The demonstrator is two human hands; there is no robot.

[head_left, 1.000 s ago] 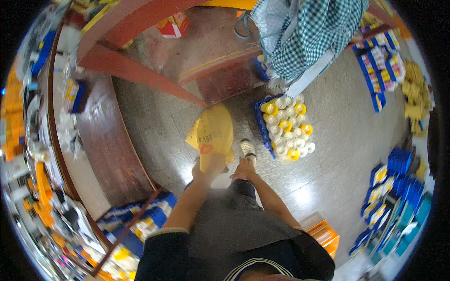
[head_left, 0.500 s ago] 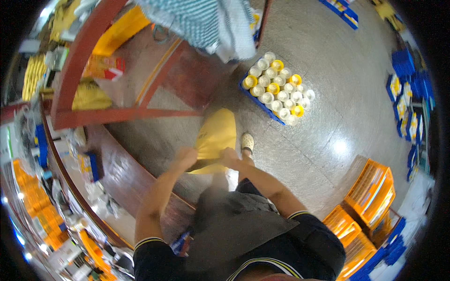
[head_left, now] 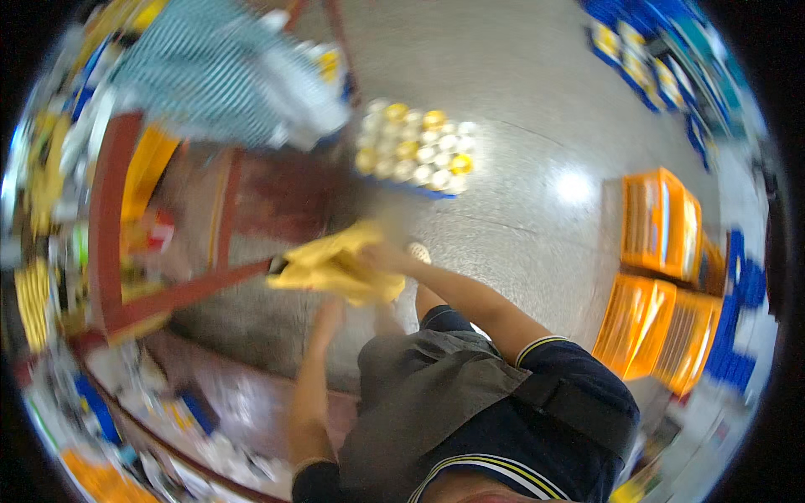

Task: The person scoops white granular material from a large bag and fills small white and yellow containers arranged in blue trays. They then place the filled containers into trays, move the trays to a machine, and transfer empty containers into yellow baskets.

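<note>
A yellow bag-like sheet [head_left: 331, 264], crumpled and blurred, hangs out to the left of my right hand [head_left: 381, 256], which grips it at its right end. Below the sheet's lower edge is my left hand [head_left: 329, 312]; motion smears its fingers, and I cannot tell whether they touch the sheet. A dark patch shows at the sheet's left end, close to a red frame bar [head_left: 201, 293].
Ahead, a blue crate [head_left: 444, 195] carries rows of white and yellow round tubs [head_left: 423, 155]. Orange crates [head_left: 650, 327] are stacked at right. At upper left, a teal-striped cloth [head_left: 201, 71] hangs above the red frame. Cluttered shelving lies at far left.
The view has turned right. The yellow sheet, earlier held upright between both hands, now swings left from my right hand and crumples. My left hand has dropped below it.
</note>
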